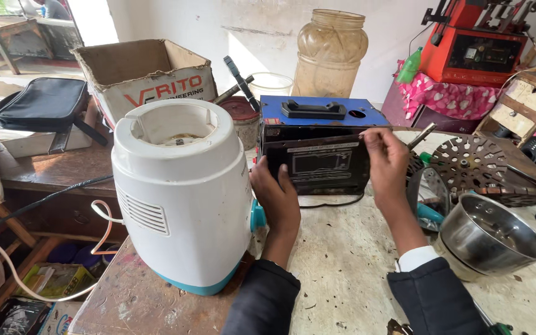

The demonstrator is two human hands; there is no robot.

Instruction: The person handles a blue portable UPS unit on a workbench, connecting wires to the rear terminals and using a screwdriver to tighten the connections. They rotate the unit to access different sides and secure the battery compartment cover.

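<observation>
At bench centre, a blue-topped black metal equipment box point(317, 149) stands on the worn worktop point(342, 260), at 3 o'clock from the white mixer-grinder base point(181, 192). Left hand point(275, 195) braces the box's lower-left corner, fingers curled on the case; right hand point(387, 162) pinches a screwdriver point(420, 136) at the front panel's upper-right edge. Judgement: keep the left hand firm, tip square in the screw; steel bowl point(494, 232) at 4 o'clock crowds the elbow.

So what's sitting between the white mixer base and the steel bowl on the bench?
In the head view, the left hand and right hand, both on the blue box.
</observation>
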